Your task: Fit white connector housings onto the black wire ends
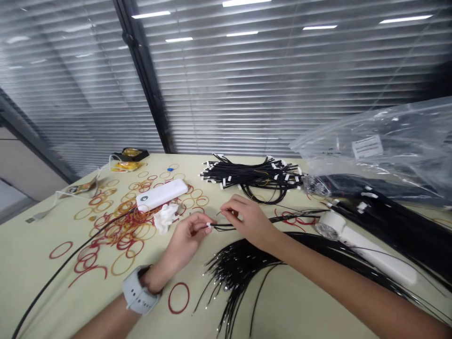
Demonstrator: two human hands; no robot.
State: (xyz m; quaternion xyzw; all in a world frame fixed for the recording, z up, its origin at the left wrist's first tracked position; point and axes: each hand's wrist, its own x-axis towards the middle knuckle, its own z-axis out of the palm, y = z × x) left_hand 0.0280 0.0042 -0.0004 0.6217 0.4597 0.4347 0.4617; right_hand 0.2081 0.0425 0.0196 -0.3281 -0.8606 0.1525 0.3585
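My left hand (pixel 187 238) pinches a white connector end (pixel 209 225) of a thin black wire (pixel 222 227), which runs right across the table. My right hand (pixel 245 222) hovers just beyond, its fingertips closed on a fine wire tip (pixel 219 213). A loose fan of black wires with bare silvery ends (pixel 240 268) lies below both hands. A bundle of black wires with white connectors (pixel 250 175) lies farther ahead. A crumpled white tissue (pixel 165 218) and a white power bank (pixel 161 194) lie just left of my left hand.
Many red and tan rubber bands (pixel 120 235) are scattered on the pale green table (pixel 38 254). A long black cable (pixel 67 268) crosses them. A white handheld fan (pixel 367 249) lies at right, below a clear plastic bag (pixel 374 146) holding black wires. Window blinds stand behind the table.
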